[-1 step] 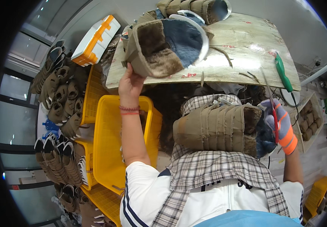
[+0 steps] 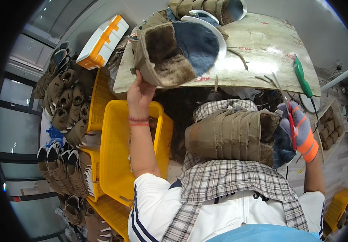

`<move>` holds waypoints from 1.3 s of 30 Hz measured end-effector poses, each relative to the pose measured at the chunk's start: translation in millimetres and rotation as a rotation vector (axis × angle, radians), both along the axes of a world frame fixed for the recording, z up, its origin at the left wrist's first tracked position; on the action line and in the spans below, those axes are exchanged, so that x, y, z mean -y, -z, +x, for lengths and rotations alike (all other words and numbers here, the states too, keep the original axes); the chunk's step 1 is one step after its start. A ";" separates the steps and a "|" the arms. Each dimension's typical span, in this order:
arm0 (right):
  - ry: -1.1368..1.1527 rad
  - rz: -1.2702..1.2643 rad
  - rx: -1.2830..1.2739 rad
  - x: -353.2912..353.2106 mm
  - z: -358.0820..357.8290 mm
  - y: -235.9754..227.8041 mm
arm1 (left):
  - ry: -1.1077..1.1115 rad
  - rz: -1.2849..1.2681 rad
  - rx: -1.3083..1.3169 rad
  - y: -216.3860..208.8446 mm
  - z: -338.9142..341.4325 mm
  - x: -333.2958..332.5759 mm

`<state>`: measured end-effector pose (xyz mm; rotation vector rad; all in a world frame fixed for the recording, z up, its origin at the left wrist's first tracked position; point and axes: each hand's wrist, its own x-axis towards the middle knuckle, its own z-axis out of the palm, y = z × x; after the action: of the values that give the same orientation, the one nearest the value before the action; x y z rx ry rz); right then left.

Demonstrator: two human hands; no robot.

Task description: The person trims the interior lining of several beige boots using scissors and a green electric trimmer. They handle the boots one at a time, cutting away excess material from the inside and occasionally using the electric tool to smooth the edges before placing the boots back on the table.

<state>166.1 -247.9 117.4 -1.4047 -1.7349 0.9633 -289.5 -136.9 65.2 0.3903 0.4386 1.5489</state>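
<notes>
My bare left hand (image 2: 141, 90) grips the near lower edge of a stack of brown boot uppers (image 2: 146, 66), fingers closed on it. The stack's open end shows brown and blue fur lining and a white rim, tilted over the table's near edge. A second stack of nested boot uppers (image 2: 222, 135) lies across my lap on a checked apron (image 2: 238, 175). Beside that stack's lined end, my right hand (image 2: 301, 129), in a grey and orange glove, is closed around red-handled scissors (image 2: 291, 125), their thin blades pointing up toward the table.
On the patterned table (image 2: 262, 44) lie a green-handled corded tool (image 2: 301, 76), dark trimmed strips (image 2: 238, 57) and more boot uppers (image 2: 206, 6). Yellow crates (image 2: 115, 153) stand at my left, near piled boots (image 2: 63, 97) and a white box with orange tape (image 2: 103, 42).
My left hand and its stack have shifted slightly right and nearer to me. The scissors have moved a little to the left at their tips.
</notes>
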 end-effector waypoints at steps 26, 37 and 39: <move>-0.530 0.692 1.131 -79.0 -158.0 9.0 | 0.031 -0.285 0.292 48.5 50.5 140.4; -0.601 0.760 1.125 -83.3 -161.1 7.5 | 0.060 -0.266 0.264 45.1 55.7 138.2; -0.610 0.729 1.172 -81.4 -163.2 4.2 | 0.073 -0.243 0.257 45.2 55.7 138.2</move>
<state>2.9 -166.5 113.3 -0.9335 -3.0207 -0.4555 -233.8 -275.0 20.1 0.0176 0.4006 1.4315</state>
